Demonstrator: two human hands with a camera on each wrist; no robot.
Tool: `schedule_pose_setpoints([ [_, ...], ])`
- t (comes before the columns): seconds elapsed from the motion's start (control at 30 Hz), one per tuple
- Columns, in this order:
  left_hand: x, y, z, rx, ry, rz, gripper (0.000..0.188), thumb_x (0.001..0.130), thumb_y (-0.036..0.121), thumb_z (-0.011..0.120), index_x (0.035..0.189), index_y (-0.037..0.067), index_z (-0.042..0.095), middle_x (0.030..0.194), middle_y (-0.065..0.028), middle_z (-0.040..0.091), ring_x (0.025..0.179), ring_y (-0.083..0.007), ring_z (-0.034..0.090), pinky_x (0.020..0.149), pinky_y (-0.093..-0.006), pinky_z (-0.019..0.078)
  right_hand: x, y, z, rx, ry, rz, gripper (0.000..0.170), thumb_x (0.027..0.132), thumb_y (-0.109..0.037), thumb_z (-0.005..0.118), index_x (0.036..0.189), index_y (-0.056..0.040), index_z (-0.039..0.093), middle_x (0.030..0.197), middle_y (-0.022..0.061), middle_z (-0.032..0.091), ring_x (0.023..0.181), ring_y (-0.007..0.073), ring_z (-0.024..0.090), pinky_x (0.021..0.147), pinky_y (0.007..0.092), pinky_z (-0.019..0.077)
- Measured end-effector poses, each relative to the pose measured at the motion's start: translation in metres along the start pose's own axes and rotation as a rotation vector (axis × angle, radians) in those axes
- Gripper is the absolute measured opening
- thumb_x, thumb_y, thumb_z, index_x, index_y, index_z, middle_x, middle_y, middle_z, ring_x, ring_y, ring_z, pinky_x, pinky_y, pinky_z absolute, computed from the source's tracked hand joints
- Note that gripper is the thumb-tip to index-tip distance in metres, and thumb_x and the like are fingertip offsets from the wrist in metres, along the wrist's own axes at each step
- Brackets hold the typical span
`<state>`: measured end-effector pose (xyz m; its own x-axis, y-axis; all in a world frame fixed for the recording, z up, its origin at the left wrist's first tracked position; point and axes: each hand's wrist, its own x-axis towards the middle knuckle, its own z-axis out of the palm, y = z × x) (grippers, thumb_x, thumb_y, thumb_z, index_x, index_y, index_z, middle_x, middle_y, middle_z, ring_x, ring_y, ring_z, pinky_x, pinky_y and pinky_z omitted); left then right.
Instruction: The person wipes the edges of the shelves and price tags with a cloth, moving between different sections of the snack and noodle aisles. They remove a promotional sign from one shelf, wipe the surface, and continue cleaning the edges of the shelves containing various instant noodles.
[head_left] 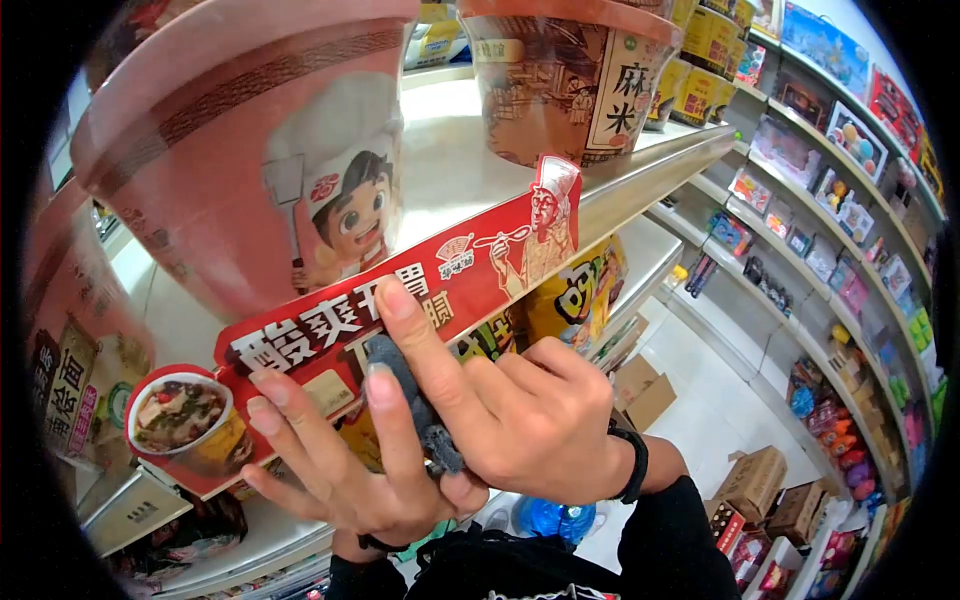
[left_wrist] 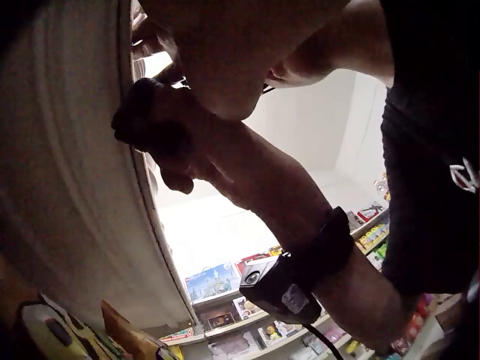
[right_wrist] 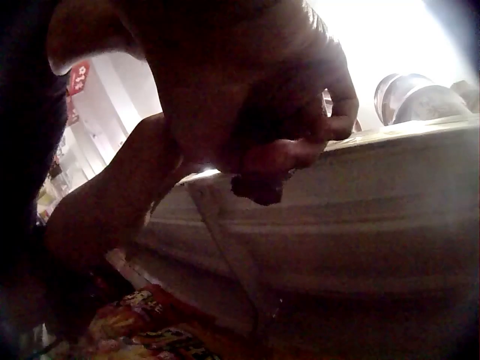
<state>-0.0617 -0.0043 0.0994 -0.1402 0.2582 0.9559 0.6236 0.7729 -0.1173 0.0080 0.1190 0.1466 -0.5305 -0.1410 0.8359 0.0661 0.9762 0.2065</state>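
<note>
In the head view, a red cardboard shelf sign (head_left: 510,250) with white lettering and a printed chef runs along the shelf edge. My right hand (head_left: 530,420) holds a crumpled dark grey cloth (head_left: 405,375), its index finger stretched onto the sign's lettering. Just left of the cloth, my left hand (head_left: 350,470) has its fingers spread and straight over the sign's lower part, beside a small beige price tag (head_left: 330,390). In the left wrist view the cloth (left_wrist: 150,116) shows dark at the right hand's fingers. The right wrist view is dim.
Large pink lidded tubs (head_left: 200,150) and a brown printed tub (head_left: 560,100) stand on the shelf (head_left: 440,150) above the sign. Yellow packets (head_left: 580,290) sit below. Stocked shelving (head_left: 790,200) lines the right side, and cardboard boxes (head_left: 755,480) are on the floor.
</note>
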Motion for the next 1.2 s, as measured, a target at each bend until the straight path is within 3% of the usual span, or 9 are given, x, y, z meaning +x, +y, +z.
schedule_pose_setpoints([
  [0.2,0.008,0.009,-0.004,-0.054,-0.082,-0.021,0.068,0.103,0.046,0.01,0.142,0.016,0.057,0.137,-0.0351,0.054,0.136,-0.0475,0.046,0.121,-0.0585,0.0127,-0.001,0.004,0.001,0.021,-0.002,0.027,0.063,0.073,-0.015,0.063,0.134,0.002,0.062,0.058,-0.0007,0.058,0.041,0.0084,0.047,0.044,0.0264,0.034],
  [0.3,0.017,0.006,-0.014,-0.172,-0.129,0.052,0.061,0.101,0.039,0.02,0.139,0.013,0.06,0.141,-0.0279,0.055,0.137,-0.0456,0.047,0.12,-0.0594,0.0164,-0.004,0.002,-0.002,0.059,-0.02,0.066,0.063,0.077,-0.015,0.061,0.136,0.005,0.059,0.056,0.003,0.058,0.041,0.0126,0.05,0.045,0.0284,0.0375],
  [0.37,0.016,0.011,-0.009,-0.257,-0.127,0.064,0.059,0.098,0.034,0.025,0.141,0.011,0.059,0.142,-0.0274,0.054,0.138,-0.0434,0.046,0.12,-0.0604,0.0182,-0.012,0.007,0.011,0.02,0.027,0.058,0.071,0.078,-0.018,0.059,0.146,-0.0011,0.05,0.054,-0.0006,0.047,0.043,0.012,0.049,0.046,0.0282,0.0371],
  [0.4,0.015,0.012,-0.007,-0.309,-0.126,0.061,0.058,0.097,0.036,0.029,0.14,0.011,0.06,0.145,-0.0275,0.051,0.139,-0.0417,0.045,0.12,-0.0618,0.0152,-0.015,0.008,0.012,0.0,0.053,0.055,0.075,0.078,-0.019,0.058,0.151,-0.0042,0.046,0.053,-0.0024,0.042,0.045,0.0116,0.048,0.046,0.028,0.0368],
  [0.57,0.016,0.009,-0.017,-0.432,-0.171,0.094,0.063,0.092,0.034,0.046,0.147,0.003,0.048,0.153,-0.03,0.039,0.146,-0.044,0.033,0.119,-0.0656,0.0056,-0.018,0.007,-0.009,0.08,-0.088,0.124,0.096,0.071,-0.018,0.065,0.158,0.0002,0.027,0.063,0.0042,0.06,0.054,0.0195,0.063,0.054,0.0296,0.0487],
  [0.67,0.024,0.011,-0.022,-0.401,-0.168,0.096,0.065,0.089,0.031,0.052,0.148,0.004,0.046,0.155,-0.0291,0.038,0.147,-0.0436,0.032,0.119,-0.0666,0.0042,-0.016,0.007,-0.014,0.091,-0.057,0.149,0.101,0.068,-0.019,0.067,0.158,0.0014,0.025,0.063,0.0047,0.06,0.054,0.0203,0.062,0.053,0.0311,0.0485],
  [0.83,0.031,0.016,-0.018,-0.395,-0.18,0.098,0.063,0.087,0.029,0.051,0.146,0.005,0.051,0.156,-0.0238,0.039,0.149,-0.0386,0.031,0.118,-0.0671,-0.0002,-0.015,0.012,-0.015,0.073,-0.137,0.191,0.112,0.063,-0.015,0.067,0.159,0.0037,0.012,0.064,0.009,0.063,0.056,0.0275,0.065,0.054,0.0354,0.051],
  [1.13,0.033,0.032,0.006,-0.434,-0.135,0.127,0.064,0.086,0.033,0.04,0.143,0.009,0.056,0.151,-0.0256,0.046,0.145,-0.0351,0.04,0.116,-0.0713,0.0012,-0.019,0.026,-0.008,-0.032,-0.127,0.132,0.095,0.069,-0.02,0.067,0.153,0.006,0.033,0.059,0.0039,0.058,0.05,0.0192,0.061,0.05,0.0307,0.0464],
  [1.2,0.034,0.036,0.008,-0.429,-0.103,0.135,0.063,0.086,0.028,0.038,0.142,0.004,0.054,0.15,-0.0277,0.046,0.144,-0.0391,0.041,0.119,-0.0651,0.0014,-0.019,0.028,-0.01,-0.016,-0.111,0.127,0.083,0.072,-0.02,0.064,0.148,0.0042,0.044,0.059,0.0023,0.057,0.047,0.0151,0.058,0.048,0.0286,0.0443],
])
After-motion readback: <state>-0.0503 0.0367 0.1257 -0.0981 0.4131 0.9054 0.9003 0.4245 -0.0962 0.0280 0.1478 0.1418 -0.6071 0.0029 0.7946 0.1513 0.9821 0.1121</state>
